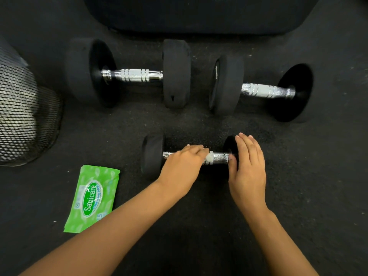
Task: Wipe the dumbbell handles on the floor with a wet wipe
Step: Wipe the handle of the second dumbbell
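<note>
While 3 dumbbells lie on the dark floor [199, 206], the nearest one [152, 156] has both hands at it. The left hand [182, 168] lies over its chrome handle [220, 157], fingers curled down around the bar and clamped on a white wipe [208, 157], a bit of which shows just past the fingertips. The right hand [248, 168] rests on the right end weight, which it mostly hides; its fingers are straight and close together, laid flat over the weight, with the thumb down toward the end of the handle. Whether the thumb touches the bar I cannot tell, as that spot is blurred.

Farther off, 2 bigger dumbbells sit side by side: 1 at the left [175, 74] and 1 at the right [227, 84], their inner weights near each other, both chrome bars bare.

A green wipes pack [92, 198] lies flat on the floor left of the left forearm, well apart from the near dumbbell. A black mesh bin [23, 116] stands at the left edge. A dark padded base [199, 14] fills the top, beyond the 2 big dumbbells
</note>
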The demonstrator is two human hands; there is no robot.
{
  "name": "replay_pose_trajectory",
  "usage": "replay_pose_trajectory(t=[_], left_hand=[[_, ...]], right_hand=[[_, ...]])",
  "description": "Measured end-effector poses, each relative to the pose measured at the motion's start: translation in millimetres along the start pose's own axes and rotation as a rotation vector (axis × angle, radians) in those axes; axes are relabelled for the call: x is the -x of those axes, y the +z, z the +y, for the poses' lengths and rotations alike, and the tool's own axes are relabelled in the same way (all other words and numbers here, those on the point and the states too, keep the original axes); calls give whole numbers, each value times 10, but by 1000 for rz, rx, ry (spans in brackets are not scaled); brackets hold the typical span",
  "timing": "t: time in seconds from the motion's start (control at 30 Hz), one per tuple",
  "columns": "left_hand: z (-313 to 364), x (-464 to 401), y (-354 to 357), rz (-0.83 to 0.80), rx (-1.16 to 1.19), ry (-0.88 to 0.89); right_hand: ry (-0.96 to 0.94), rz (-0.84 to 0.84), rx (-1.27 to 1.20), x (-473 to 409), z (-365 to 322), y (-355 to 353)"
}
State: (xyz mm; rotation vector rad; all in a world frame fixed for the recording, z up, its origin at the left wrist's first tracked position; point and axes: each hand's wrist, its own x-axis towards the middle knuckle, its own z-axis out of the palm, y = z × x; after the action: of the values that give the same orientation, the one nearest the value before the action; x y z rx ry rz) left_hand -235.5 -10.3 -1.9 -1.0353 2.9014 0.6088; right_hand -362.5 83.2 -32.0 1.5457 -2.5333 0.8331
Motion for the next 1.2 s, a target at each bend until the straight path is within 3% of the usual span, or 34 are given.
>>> replay_pose_trajectory(t=[0.17,0.33,0.47,0.73,0.93,1.1,1.2], left_hand=[[-73,-55,-81,42,-75,-96],[-18,-41,-83,-17,-37,-8],[-66,-215,-148,-48,-142,-109],[-50,-268,0,-42,79,-5],[-107,-108,150,91,178,58],[-104,-261,74,106,107,-53],[-96,-198,143,171,154,20]], right_hand=[[2,-38,12,-69,19,-34],[4,-19,20,6,8,0],[-9,-39,32,-84,20,-3],[2,-13,31,-50,19,16],[1,-22,43,-58,17,21],[-2,-17,48,-92,11,21],[5,-11,47,-71,2,31]])
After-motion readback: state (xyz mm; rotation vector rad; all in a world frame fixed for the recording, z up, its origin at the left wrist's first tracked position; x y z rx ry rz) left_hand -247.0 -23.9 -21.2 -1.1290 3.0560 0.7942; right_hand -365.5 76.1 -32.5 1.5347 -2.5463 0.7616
